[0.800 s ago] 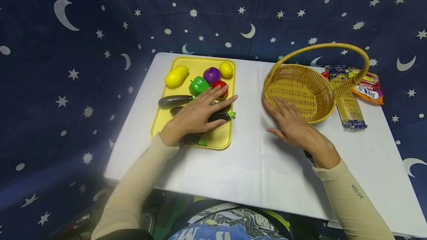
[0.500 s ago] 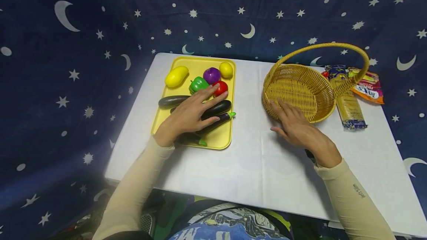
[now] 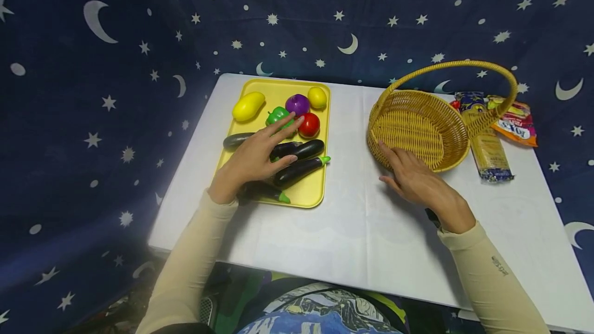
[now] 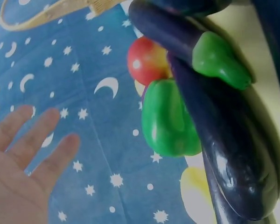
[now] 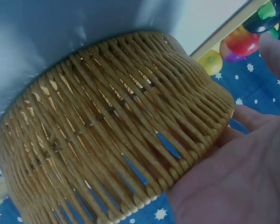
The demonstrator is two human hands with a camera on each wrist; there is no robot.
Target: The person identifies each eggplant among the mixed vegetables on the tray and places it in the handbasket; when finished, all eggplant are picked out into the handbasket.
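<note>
While left fingers (image 3: 289, 131) hover, eggplants (image 3: 300, 171) lie below.

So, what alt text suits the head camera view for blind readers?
A person's left hand hovers over a rectangular yellow tray of long dark eggplants and other colourful produce; the right hand is at the rim of a round golden wicker basket. Tray and basket stand on a white-covered table before navy star-patterned fabric.
</note>
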